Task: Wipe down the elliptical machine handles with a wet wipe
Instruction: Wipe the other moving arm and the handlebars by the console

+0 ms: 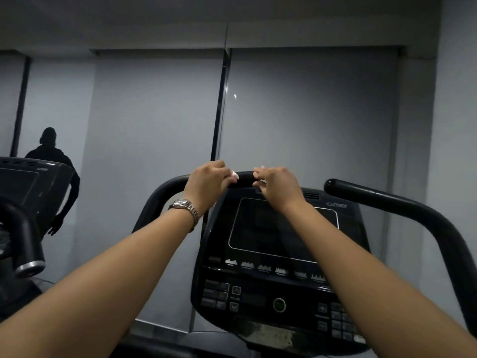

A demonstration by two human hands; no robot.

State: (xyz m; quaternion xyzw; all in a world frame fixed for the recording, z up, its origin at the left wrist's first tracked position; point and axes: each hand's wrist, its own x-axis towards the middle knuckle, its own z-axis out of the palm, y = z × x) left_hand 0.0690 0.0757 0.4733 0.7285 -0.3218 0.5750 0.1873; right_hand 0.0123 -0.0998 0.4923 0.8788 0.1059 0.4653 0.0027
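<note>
The elliptical's left handle [165,187] is a black padded bar that curves up and ends above the console. My left hand [209,183], with a metal watch on the wrist, curls over the bar near its tip. A white wet wipe [234,175] peeks out from under its fingers. My right hand [277,186] curls round the bar's tip just to the right, and a small white scrap shows at its fingertips. A short stretch of bare bar shows between the hands. The right handle [402,205] stands untouched at the right.
The dark console [271,254] with screen and buttons sits right below my forearms. A second machine's console [28,182] and handle end [28,257] stand at the left. Grey blinds cover the wall ahead, and a dark reflection of a person shows at the left.
</note>
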